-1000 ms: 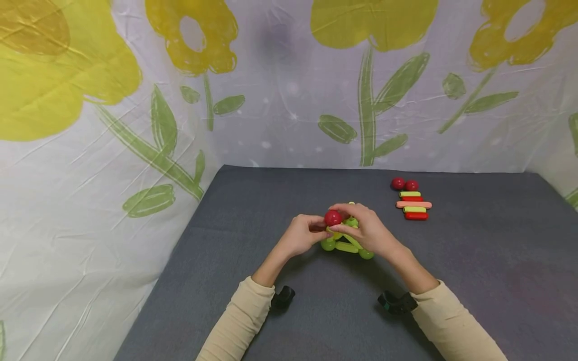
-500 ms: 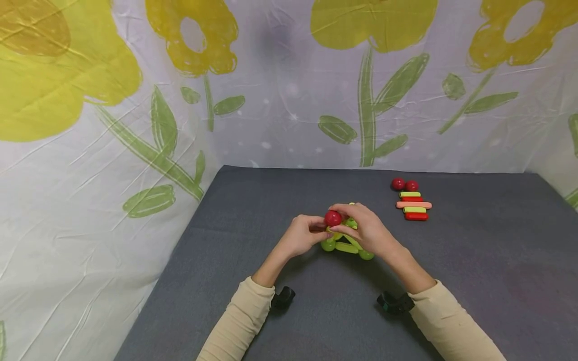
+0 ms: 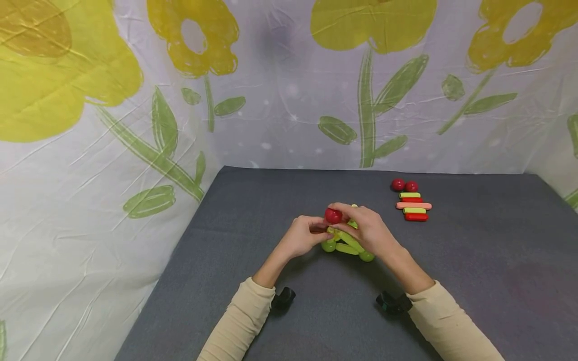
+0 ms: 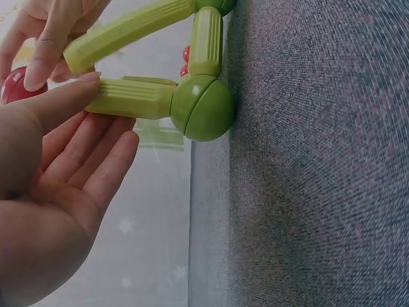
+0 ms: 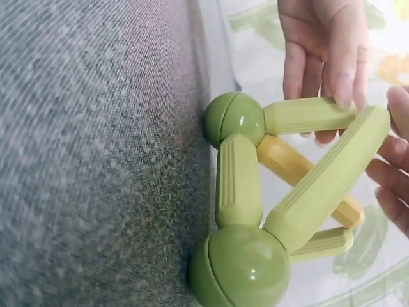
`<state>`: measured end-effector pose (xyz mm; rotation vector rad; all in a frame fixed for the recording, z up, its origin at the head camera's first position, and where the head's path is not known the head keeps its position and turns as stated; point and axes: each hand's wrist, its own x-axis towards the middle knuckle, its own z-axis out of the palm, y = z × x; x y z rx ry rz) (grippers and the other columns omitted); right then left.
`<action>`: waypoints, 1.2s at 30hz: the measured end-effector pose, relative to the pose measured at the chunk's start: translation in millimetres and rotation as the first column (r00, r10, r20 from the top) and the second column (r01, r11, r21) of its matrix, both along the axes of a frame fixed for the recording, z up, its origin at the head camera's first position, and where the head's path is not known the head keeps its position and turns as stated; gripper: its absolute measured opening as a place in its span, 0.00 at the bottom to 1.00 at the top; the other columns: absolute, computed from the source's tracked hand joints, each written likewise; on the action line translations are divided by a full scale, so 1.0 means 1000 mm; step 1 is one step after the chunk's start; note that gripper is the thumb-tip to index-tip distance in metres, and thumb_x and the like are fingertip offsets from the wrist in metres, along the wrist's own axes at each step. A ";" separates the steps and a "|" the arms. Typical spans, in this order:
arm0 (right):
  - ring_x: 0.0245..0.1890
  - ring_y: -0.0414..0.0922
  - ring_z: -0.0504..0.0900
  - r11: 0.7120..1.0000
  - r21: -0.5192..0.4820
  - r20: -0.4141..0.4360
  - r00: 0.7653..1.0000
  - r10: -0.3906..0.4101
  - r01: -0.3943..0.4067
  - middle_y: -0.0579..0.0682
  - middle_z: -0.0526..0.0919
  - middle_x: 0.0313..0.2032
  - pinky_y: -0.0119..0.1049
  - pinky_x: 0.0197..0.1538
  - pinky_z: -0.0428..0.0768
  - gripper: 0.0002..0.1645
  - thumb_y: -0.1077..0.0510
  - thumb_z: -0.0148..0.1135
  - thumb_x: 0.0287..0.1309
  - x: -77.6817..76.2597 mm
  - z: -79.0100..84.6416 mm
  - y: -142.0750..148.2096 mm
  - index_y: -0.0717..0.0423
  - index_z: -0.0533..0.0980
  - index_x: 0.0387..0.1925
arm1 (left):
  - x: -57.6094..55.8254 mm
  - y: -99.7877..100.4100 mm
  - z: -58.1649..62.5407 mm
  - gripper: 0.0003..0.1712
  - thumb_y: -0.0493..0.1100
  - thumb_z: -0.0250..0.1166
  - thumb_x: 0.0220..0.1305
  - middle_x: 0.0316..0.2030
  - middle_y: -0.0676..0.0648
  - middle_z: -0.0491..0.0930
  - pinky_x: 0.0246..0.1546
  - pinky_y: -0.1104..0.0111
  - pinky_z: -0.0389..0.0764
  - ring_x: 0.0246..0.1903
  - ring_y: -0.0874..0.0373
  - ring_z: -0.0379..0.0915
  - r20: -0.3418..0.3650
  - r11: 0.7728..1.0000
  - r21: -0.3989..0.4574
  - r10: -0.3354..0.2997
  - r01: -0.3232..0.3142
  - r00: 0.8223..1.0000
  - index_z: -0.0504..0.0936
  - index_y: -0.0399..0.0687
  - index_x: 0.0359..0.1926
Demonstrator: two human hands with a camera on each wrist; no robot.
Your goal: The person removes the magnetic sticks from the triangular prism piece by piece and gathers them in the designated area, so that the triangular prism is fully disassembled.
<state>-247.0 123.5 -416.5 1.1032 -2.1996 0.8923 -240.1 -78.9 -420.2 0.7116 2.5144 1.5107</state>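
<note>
A model of light green rods and green balls (image 5: pixel 243 265) stands on the table between my hands; one yellow rod (image 5: pixel 287 163) slants through it. My left hand (image 3: pixel 303 236) pinches an upright light green rod (image 4: pixel 131 99) above a green ball (image 4: pixel 208 109). Between the fingertips of my right hand (image 3: pixel 369 230) is a red ball (image 3: pixel 333 215), held at the top of the model. A longer green rod (image 5: pixel 329 182) leans up towards that ball. Whether the red ball is joined to a rod is hidden by my fingers.
At the back right of the dark table (image 3: pixel 478 260) lie two red balls (image 3: pixel 404 185) and a row of short yellow-green and red rods (image 3: pixel 416 217) with a longer pink rod (image 3: pixel 413 205). A flower-printed cloth (image 3: pixel 280 125) hangs behind.
The red ball has risen and turned slightly in my right hand. The right side of the green model has shifted a little. My left hand keeps its place.
</note>
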 end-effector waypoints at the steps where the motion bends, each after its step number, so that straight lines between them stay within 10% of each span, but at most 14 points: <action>1: 0.31 0.45 0.77 1.000 -0.010 0.000 1.000 -0.003 0.003 0.49 0.80 0.35 0.41 0.33 0.79 0.33 0.65 0.76 0.43 0.000 0.000 0.000 0.54 0.74 0.54 | 0.000 0.000 0.000 0.13 0.36 0.67 0.61 0.41 0.46 0.84 0.40 0.71 0.80 0.40 0.59 0.80 -0.002 1.000 0.001 0.000 0.000 1.000 0.84 0.39 0.48; 10: 0.41 0.44 0.79 0.947 -0.310 0.241 0.970 -0.003 0.080 0.56 0.77 0.47 0.36 0.44 0.80 0.29 0.69 0.71 0.48 -0.005 0.006 0.005 0.63 0.75 0.55 | -0.002 0.000 -0.002 0.15 0.38 0.67 0.61 0.42 0.47 0.84 0.41 0.71 0.79 0.40 0.61 0.80 -0.017 1.000 0.002 -0.007 0.007 1.000 0.84 0.40 0.49; 20: 0.38 0.37 0.82 0.791 -0.544 0.605 0.784 0.139 0.280 0.46 0.80 0.43 0.26 0.45 0.78 0.24 0.61 0.65 0.59 -0.020 0.016 0.042 0.61 0.73 0.57 | 0.000 -0.002 0.001 0.14 0.39 0.68 0.61 0.40 0.49 0.84 0.39 0.72 0.79 0.40 0.61 0.79 -0.017 0.999 -0.033 0.003 -0.003 1.000 0.84 0.42 0.48; 25: 0.41 0.39 0.82 0.653 -0.680 0.647 0.693 0.318 0.335 0.51 0.74 0.45 0.31 0.48 0.78 0.26 0.62 0.64 0.60 -0.030 0.018 0.063 0.63 0.70 0.59 | 0.000 -0.001 0.001 0.14 0.38 0.68 0.60 0.40 0.48 0.84 0.37 0.72 0.79 0.39 0.60 0.80 -0.008 1.000 -0.030 0.001 -0.001 1.000 0.84 0.42 0.48; 36: 0.42 0.41 0.83 0.500 -0.756 0.652 0.553 0.519 0.421 0.49 0.73 0.48 0.33 0.48 0.77 0.19 0.62 0.62 0.60 -0.041 0.019 0.117 0.58 0.69 0.52 | -0.002 -0.003 -0.001 0.15 0.38 0.68 0.61 0.41 0.49 0.83 0.38 0.72 0.79 0.40 0.60 0.79 0.000 0.999 -0.026 -0.027 0.027 1.000 0.83 0.42 0.49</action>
